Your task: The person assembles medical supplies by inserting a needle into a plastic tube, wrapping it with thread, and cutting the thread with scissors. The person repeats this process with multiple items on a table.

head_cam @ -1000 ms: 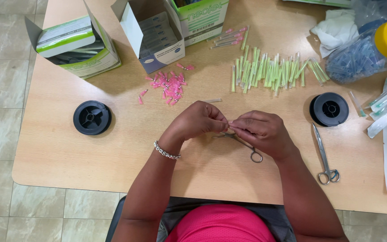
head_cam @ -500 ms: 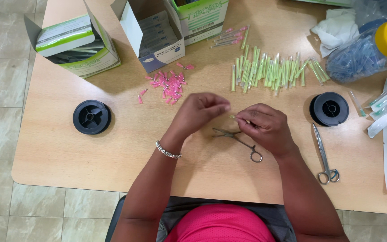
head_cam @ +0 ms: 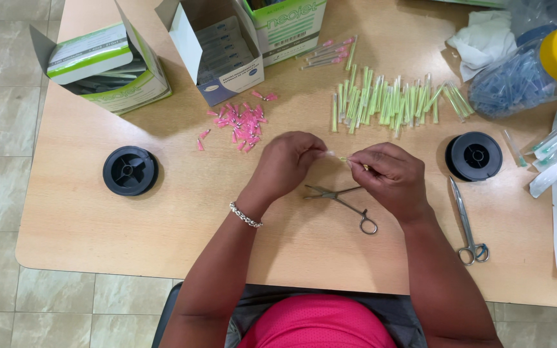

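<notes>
My left hand and my right hand meet over the middle of the wooden table. Between their fingertips they pinch a small pale green capped needle, the left hand at one end and the right at the other. Small metal forceps lie on the table just below the hands. A heap of pink caps lies to the upper left. A row of green capped needles lies above the right hand.
Two black spools sit on the table, one at the left and one at the right. Scissors lie at the right. Open cardboard boxes stand at the back. A clear jar with a yellow lid lies at far right.
Both hands have lifted slightly up and away from the forceps, which now lie uncovered on the table. The fingertips have drawn a little apart along the small needle.
</notes>
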